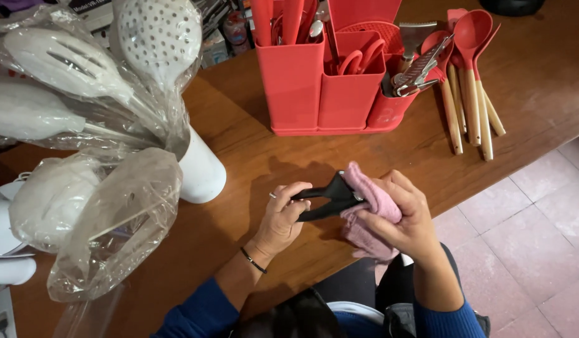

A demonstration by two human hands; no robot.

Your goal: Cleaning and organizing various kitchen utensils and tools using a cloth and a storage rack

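My left hand (282,216) grips the two black handles of a small kitchen tool (327,195), holding it over the wooden table (252,156). My right hand (405,216) holds a pink cloth (372,199) wrapped around the tool's head, so that end is hidden. More of the cloth hangs below my right palm. A thin black band sits on my left wrist.
A red utensil holder (327,87) with red tools stands at the back. Red spoons with wooden handles (468,94) lie to its right. White utensils in clear plastic wrap (95,125) and a white holder (201,169) fill the left. Tiled floor (527,238) shows at right.
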